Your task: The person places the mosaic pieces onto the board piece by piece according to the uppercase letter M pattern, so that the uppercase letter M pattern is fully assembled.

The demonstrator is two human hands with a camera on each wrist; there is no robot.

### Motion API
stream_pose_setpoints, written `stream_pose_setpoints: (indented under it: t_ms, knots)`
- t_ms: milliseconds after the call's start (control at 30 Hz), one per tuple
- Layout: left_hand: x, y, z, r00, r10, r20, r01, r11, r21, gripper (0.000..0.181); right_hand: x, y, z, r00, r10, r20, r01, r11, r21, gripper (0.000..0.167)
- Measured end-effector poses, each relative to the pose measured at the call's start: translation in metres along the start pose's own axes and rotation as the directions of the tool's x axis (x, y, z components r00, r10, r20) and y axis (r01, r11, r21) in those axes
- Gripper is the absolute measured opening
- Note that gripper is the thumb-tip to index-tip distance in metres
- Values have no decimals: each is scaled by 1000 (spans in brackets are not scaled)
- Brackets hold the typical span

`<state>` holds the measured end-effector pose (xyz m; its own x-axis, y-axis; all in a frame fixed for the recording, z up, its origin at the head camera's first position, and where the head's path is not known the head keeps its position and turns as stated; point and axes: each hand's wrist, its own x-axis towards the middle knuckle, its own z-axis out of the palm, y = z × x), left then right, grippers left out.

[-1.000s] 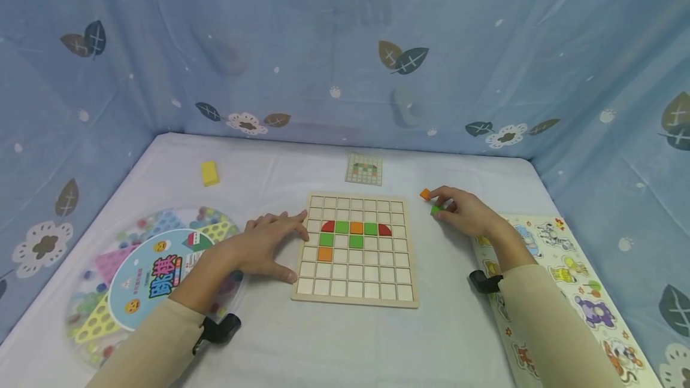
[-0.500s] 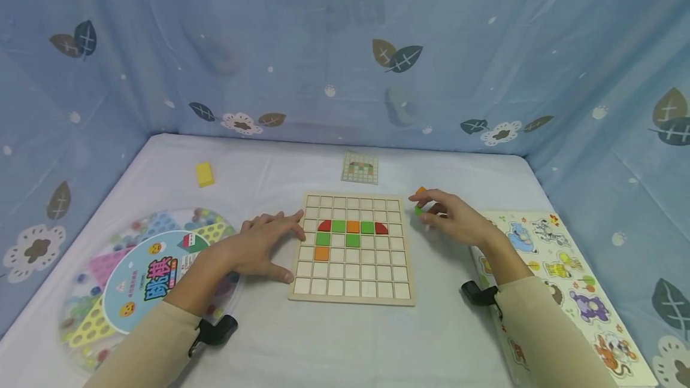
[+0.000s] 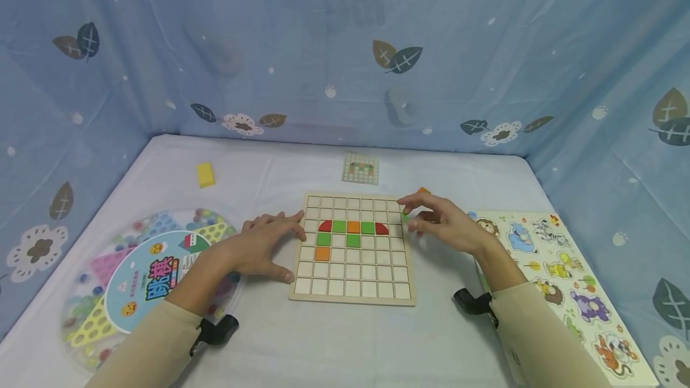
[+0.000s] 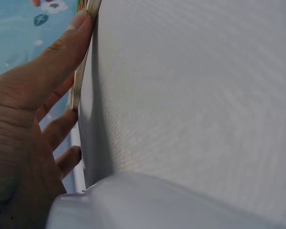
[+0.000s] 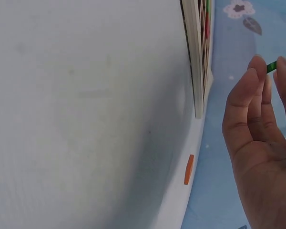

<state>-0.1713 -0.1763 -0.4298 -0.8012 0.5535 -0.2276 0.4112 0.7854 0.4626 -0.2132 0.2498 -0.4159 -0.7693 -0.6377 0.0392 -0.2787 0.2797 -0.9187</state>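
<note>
A square wooden grid board (image 3: 353, 286) lies mid-table, with red quarter-round tiles, green squares and orange squares set in some cells. My left hand (image 3: 264, 247) rests against the board's left edge, fingers spread, thumb near the lower corner; the left wrist view shows the thumb (image 4: 71, 40) touching the rim. Between thumb and fingers my right hand (image 3: 444, 223) pinches a green square tile (image 5: 272, 67), held above the board's right edge. A loose orange tile (image 3: 423, 190) lies on the cloth behind that hand, mostly covered by it in the head view.
A small pattern card (image 3: 360, 168) lies behind the board. At the far left sits a yellow block (image 3: 205, 175). A round Chinese checkers case (image 3: 135, 292) lies under the left forearm, and an animal puzzle board (image 3: 579, 292) is beside the right forearm.
My right hand has lifted the green tile from beside the orange one and carried it left to the board's right edge. The left hand stays at the board's left side.
</note>
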Motion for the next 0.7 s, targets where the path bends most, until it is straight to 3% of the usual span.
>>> stream_pose_setpoints:
  t_ms: [200,500,700]
  knots:
    - [1,0,0,1000,-6,7,6,1000,8,70,0,-3,6,999,50,9,-50,999,-6,45]
    - [1,1,-1,1000,3,7,-3,1000,3,71,7,-3,19,999,1,53,0,1000,-13,43]
    - [0,1,-1,1000,0,6,0,1000,-4,71,11,-8,25,997,22,69,-17,997,-69,43]
